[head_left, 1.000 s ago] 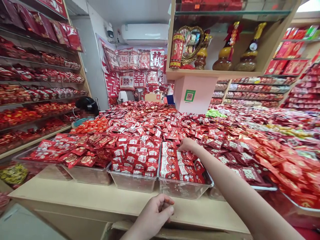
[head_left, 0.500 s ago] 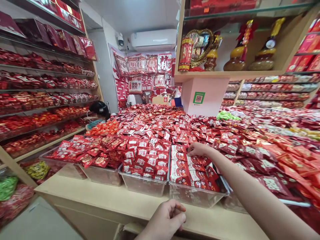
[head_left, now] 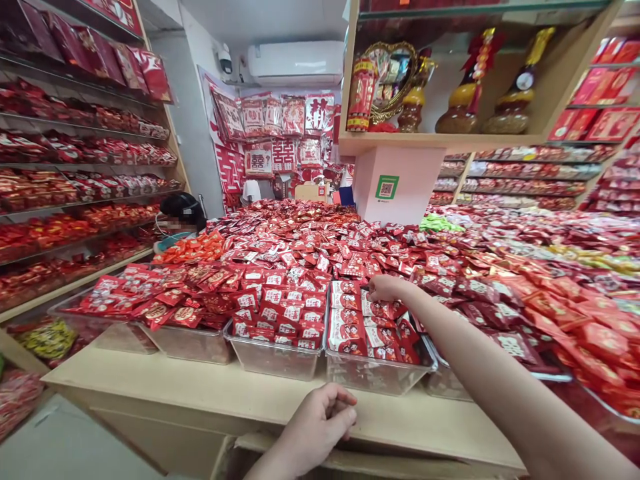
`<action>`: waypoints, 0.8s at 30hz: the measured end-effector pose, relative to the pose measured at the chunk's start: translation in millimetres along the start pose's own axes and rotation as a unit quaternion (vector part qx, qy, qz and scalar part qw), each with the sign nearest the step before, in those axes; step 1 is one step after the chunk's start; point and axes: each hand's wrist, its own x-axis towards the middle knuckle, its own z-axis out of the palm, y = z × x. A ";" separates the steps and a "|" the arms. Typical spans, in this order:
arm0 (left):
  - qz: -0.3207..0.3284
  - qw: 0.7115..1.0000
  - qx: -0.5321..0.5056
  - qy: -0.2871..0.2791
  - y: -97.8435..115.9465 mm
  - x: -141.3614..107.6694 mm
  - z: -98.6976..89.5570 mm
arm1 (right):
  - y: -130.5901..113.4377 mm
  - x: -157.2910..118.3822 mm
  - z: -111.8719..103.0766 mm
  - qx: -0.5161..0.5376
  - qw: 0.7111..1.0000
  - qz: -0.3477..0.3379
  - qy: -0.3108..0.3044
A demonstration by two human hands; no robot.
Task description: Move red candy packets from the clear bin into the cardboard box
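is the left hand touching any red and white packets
Apart. The head view shows the left hand nearer the camera, with a clear bin wall visible between it and the red and white packets.

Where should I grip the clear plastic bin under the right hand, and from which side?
Probably the clear plastic bin's front rim, from the near side, where the left hand hangs: its lip shows uncovered, while neighbouring bins crowd left and right.

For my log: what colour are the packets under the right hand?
The packets are red and white; see the head view.
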 end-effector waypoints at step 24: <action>0.204 0.750 0.624 0.081 103.7 117.8 -4.1 | 16.6 -3.6 8.6 -0.086 0.992 0.051 0.074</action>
